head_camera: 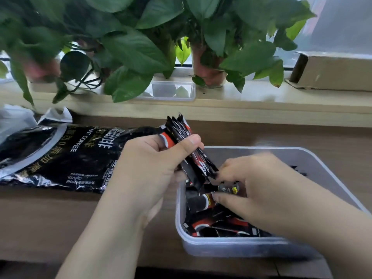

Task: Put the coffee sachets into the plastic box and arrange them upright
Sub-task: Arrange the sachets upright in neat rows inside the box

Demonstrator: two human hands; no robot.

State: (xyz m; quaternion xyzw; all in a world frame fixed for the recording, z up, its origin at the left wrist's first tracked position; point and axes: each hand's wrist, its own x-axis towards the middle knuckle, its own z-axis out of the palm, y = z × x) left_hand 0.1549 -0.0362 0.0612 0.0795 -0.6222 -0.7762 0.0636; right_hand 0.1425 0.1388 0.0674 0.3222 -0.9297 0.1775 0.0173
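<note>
fingers (pixel 189 141) are being clamped round a sachet bundle (pixel 187 152): over the plastic box (pixel 241 246), where loose sachets (pixel 211 224) are lying flat, it is being gripped tilted by the left hand (pixel 153 166); right hand (pixel 261 188) blurred, grip cannot be told. bundle ends are best squared before being stood upright.

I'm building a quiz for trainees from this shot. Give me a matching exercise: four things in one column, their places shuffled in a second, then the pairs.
Things
1. sachet bundle
2. loose sachets
3. coffee bag
4. cardboard box

Places
A. lying flat on the table, left of the plastic box
B. on the windowsill, far right
C. gripped in the left hand
D. lying in the plastic box

Pairs: 1-C, 2-D, 3-A, 4-B
</note>
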